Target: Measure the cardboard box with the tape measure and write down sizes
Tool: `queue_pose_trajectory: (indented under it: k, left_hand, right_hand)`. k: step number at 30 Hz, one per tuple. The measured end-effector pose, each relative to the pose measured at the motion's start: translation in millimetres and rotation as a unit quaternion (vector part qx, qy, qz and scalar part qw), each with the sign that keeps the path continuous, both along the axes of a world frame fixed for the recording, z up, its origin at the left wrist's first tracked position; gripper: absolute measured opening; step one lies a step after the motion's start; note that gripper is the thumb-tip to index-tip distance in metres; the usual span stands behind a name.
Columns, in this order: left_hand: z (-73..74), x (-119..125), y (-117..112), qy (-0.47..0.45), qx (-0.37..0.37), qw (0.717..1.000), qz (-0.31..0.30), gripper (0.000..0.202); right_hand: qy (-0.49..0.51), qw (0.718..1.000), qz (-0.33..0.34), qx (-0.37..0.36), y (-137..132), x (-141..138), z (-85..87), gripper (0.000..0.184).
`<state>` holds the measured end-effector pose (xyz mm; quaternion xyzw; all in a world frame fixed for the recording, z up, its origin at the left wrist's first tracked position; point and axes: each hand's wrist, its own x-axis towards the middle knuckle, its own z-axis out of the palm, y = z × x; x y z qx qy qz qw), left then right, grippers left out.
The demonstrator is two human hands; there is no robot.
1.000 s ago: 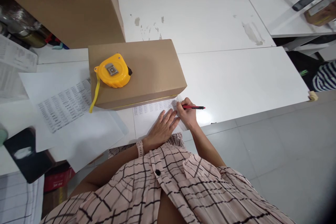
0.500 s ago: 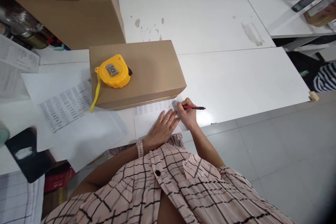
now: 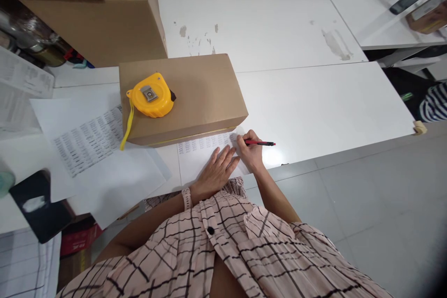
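Observation:
My right hand (image 3: 250, 150) grips a red and black pen (image 3: 260, 143) over the right side of a sheet of paper (image 3: 190, 165) with rows of writing. Its tip is hidden by my fingers. Flat on the same sheet lies my left hand (image 3: 217, 171), fingers stretched out and holding nothing. Just beyond both hands is a closed cardboard box (image 3: 206, 88), which covers the far part of the sheet. On top of that box, toward its left, rests a yellow tape measure (image 3: 152, 96) with a yellow strap hanging over the front edge.
More papers (image 3: 104, 181) with rows of writing spread left of the box. A dark flat object (image 3: 42, 209) lies at the table's left. Large cardboard boxes (image 3: 104, 28) stand at the back left. The white table (image 3: 314, 107) extends right, its front edge above the tiled floor.
The view has shifted very slightly. Both hands, the pen, the sheet and the box keep practically the same places.

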<state>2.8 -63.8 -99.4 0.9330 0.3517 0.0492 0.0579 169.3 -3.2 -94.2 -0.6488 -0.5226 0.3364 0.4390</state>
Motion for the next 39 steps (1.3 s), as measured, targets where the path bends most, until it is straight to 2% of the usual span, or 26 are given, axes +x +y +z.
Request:
queue_pose_trajectory:
  k: [2, 4, 7, 10, 13, 16, 18, 21, 23, 26, 28, 30, 32, 35, 37, 39]
  left_hand:
    - [0.1, 0, 0, -0.002, -0.002, 1.000, 0.001, 0.055]
    - [0.2, -1, 1, -0.006, -0.001, 1.000, -0.001, 0.055]
    - [-0.3, -2, 2, -0.009, -0.005, 1.000, -0.003, 0.057]
    - [-0.9, -3, 4, -0.024, -0.022, 0.999, -0.009, 0.062]
    - [7.8, -8, 4, -0.099, -0.049, 0.994, -0.014, 0.066]
    - [37.2, -24, 5, -0.240, -0.026, 0.970, 0.016, 0.047]
    - [66.9, -42, 10, -0.320, 0.051, 0.943, 0.069, 0.035]
    - [111.3, -77, 25, -0.369, 0.207, 0.884, 0.200, 0.039]
    - [131.9, -98, 39, -0.358, 0.241, 0.856, 0.284, 0.050]
    - [144.7, -116, 60, -0.323, 0.163, 0.865, 0.348, 0.070]
    - [145.5, -119, 72, -0.301, 0.111, 0.877, 0.359, 0.078]
    - [145.4, -118, 83, -0.288, 0.094, 0.876, 0.376, 0.079]
    - [147.4, -114, 90, -0.294, 0.100, 0.861, 0.403, 0.076]
    - [154.8, -103, 85, -0.356, 0.071, 0.840, 0.404, 0.075]
    - [160.7, -93, 69, -0.433, -0.031, 0.837, 0.334, 0.074]
    - [165.4, -82, 48, -0.477, -0.163, 0.831, 0.233, 0.072]
  right_hand:
    - [-0.003, 1.000, -0.008, 0.005, 0, 0, -0.9, 0.033]
    - [-0.002, 0.999, -0.045, 0.026, 1, 0, -2.4, 0.034]
    - [0.002, 0.993, -0.093, 0.066, 1, 5, -4.4, 0.024]
    - [-0.081, 0.991, -0.052, 0.098, 0, 18, -5.5, 0.011]
    - [-0.213, 0.970, 0.006, 0.117, -2, 34, -8.7, 0.028]
    - [-0.264, 0.957, -0.003, 0.116, -1, 43, -15.3, 0.042]
    - [-0.253, 0.960, -0.027, 0.119, 1, 45, -19.6, 0.046]
    - [-0.214, 0.968, -0.046, 0.124, 4, 45, -22.4, 0.044]
    - [-0.193, 0.972, -0.057, 0.123, 5, 45, -22.3, 0.040]
    - [-0.180, 0.974, -0.071, 0.119, 5, 46, -23.0, 0.035]
    - [-0.172, 0.975, -0.078, 0.121, 5, 47, -23.9, 0.035]
    - [-0.160, 0.973, -0.096, 0.137, 3, 45, -22.0, 0.034]
    - [-0.152, 0.962, -0.131, 0.184, -3, 39, -12.6, 0.031]
    - [-0.108, 0.941, -0.156, 0.282, -19, 20, 20.7, 0.023]
    - [-0.021, 0.950, -0.112, 0.291, -32, 1, 51.8, 0.019]
    - [0.126, 0.966, 0.009, 0.225, -41, -17, 82.0, 0.026]
